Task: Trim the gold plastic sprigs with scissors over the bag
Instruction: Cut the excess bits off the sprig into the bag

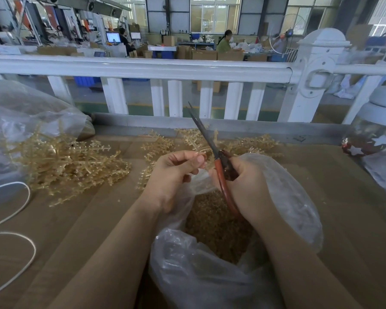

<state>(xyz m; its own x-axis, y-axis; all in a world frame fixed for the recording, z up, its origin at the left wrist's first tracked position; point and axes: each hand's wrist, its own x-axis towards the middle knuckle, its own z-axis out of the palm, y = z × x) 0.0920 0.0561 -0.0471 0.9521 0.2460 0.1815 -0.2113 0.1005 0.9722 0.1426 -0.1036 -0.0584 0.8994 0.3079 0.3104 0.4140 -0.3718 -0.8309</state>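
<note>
The right hand (243, 175) grips 1 pair of scissors (212, 148), blades pointing up-left; left hand (176, 172) fingers pinch 1 sprig (198, 144) over 1 bag (283, 197).

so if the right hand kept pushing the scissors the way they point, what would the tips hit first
Probably the white railing. The right hand holds the scissors angled up and away, tips already above the gold sprigs, though depth is unclear.

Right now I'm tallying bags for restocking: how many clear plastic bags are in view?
2 that are plain: the open bag of gold trimmings under both hands, and a larger bag at far left behind the sprig pile. Plastic at the right edge may be more.
</note>
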